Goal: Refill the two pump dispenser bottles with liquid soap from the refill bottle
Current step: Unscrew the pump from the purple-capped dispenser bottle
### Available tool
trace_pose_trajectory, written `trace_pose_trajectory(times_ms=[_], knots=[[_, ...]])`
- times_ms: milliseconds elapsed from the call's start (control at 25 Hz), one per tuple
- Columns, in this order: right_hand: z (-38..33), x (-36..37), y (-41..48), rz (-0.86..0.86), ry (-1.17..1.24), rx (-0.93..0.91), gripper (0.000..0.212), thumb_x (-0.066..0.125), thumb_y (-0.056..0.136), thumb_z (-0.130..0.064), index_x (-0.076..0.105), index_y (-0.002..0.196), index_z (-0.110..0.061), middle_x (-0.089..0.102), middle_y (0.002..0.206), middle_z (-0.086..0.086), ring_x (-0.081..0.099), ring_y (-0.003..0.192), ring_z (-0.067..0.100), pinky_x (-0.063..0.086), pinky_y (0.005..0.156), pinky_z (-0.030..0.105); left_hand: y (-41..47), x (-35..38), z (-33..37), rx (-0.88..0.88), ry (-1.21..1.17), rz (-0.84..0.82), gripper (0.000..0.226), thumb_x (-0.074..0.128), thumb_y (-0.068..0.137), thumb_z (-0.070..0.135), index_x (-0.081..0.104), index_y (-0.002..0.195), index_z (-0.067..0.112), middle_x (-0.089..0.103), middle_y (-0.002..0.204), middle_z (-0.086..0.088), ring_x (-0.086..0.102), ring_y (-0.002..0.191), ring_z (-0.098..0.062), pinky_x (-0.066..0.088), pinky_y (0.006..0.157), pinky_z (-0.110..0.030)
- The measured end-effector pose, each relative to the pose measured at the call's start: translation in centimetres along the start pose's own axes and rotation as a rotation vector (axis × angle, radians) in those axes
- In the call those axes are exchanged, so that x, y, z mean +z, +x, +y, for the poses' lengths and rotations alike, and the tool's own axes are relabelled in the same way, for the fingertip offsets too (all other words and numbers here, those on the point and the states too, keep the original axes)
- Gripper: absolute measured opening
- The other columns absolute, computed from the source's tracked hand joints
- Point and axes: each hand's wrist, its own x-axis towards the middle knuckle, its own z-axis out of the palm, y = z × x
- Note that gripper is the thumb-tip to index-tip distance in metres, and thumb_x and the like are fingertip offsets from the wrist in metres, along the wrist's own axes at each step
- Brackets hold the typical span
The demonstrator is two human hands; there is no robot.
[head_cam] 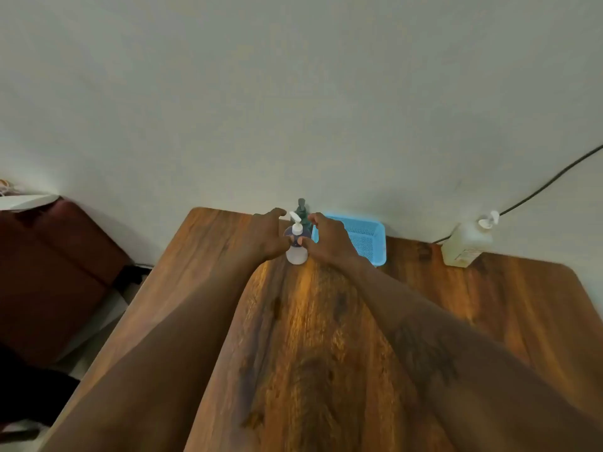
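Note:
A small white pump dispenser bottle (296, 252) with a purple label stands near the far edge of the wooden table (326, 321). My left hand (266, 236) and my right hand (331, 238) close round it from either side, thumbs on its front and fingers curled behind. A dark grey pump dispenser (301, 207) stands right behind it against the wall, mostly hidden. The pale refill bottle (466, 243) with a white pump top stands apart at the far right of the table, by the wall.
A light blue mesh basket (362, 236) sits just right of my right hand, against the wall. A black cable (551, 181) runs along the wall behind the refill bottle. A dark red seat (55, 262) stands left of the table.

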Motion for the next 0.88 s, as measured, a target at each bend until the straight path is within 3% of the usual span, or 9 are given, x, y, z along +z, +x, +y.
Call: trace_pose_trajectory(times_ms=[200,400,520,760,880], knots=[[0.0,2.1,2.2,0.058,0.074,0.037,0.043,0.072,0.088,-0.030,0.060,0.122,-0.006,0.069,0.116,0.011,0.065,0.105,0.029,0.054,0.086,0.046,2.5,1.7,-1.5,-0.081,-0.052,-0.040,0.069,0.070,0.094,0.031,0.037,0.153,0.014,0.055,0.146,-0.013,0.054,0.131,-0.028,0.034,0.088,-0.024],[0.2,3.6,3.9,0.065,0.060,0.060,0.026,0.067,0.087,-0.039,0.063,0.104,-0.019,0.068,0.092,-0.002,0.064,0.084,0.021,0.047,0.067,0.034,4.2,3.0,-2.4,-0.017,-0.019,-0.053,0.053,0.067,0.095,0.023,0.052,0.144,0.009,0.053,0.148,-0.014,0.055,0.129,-0.031,0.042,0.092,-0.031],[0.4,3.9,4.5,0.089,0.026,0.101,0.028,0.069,0.086,-0.039,0.068,0.107,-0.021,0.071,0.095,-0.002,0.065,0.086,0.020,0.052,0.069,0.034,5.0,4.0,-2.9,-0.022,-0.078,-0.043,0.050,0.074,0.088,0.024,0.058,0.133,0.009,0.062,0.134,-0.010,0.061,0.112,-0.025,0.043,0.082,-0.028],[0.3,3.6,4.6,0.134,0.023,0.149,0.019,0.072,0.087,-0.034,0.072,0.096,-0.018,0.075,0.091,0.000,0.069,0.084,0.020,0.060,0.073,0.038,4.8,5.0,-2.4,-0.042,-0.125,-0.033,0.044,0.075,0.087,0.018,0.060,0.128,0.007,0.062,0.121,-0.003,0.058,0.109,-0.022,0.046,0.086,-0.032],[0.5,3.2,3.7,0.159,0.080,0.153,0.016,0.074,0.085,-0.033,0.073,0.088,-0.017,0.074,0.082,0.000,0.069,0.078,0.019,0.061,0.071,0.040,3.9,4.8,-2.3,-0.017,-0.153,-0.019,0.044,0.078,0.084,0.019,0.064,0.124,0.007,0.065,0.125,-0.010,0.060,0.113,-0.027,0.051,0.092,-0.038]])
